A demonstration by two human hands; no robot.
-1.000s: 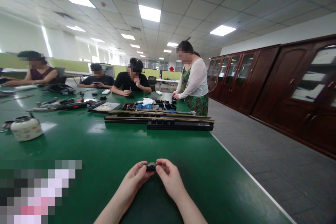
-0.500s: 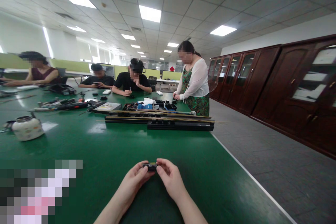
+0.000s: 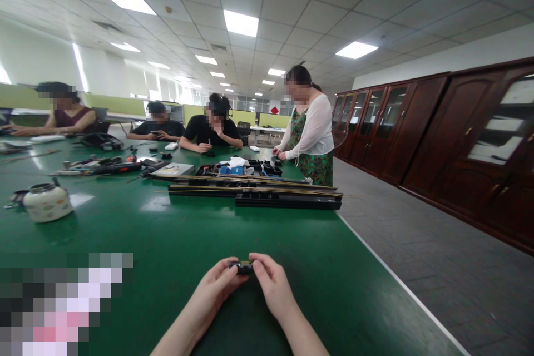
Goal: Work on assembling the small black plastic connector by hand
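A small black part with a bit of yellow on top is pinched between both my hands, low over the green table. My left hand grips its left end with curled fingers. Fingers and thumb of my right hand close on its right end. Both forearms come in from the bottom edge. The underside of the part is hidden by my fingers.
Long black rails lie across the table ahead, with boxes and tools behind them. A white jar stands at the left. Three people sit at the far side; another person stands by the table's right edge. Wooden cabinets line the right wall.
My hands have sunk slightly in the view and still pinch the same part. The standing person has shifted a little.
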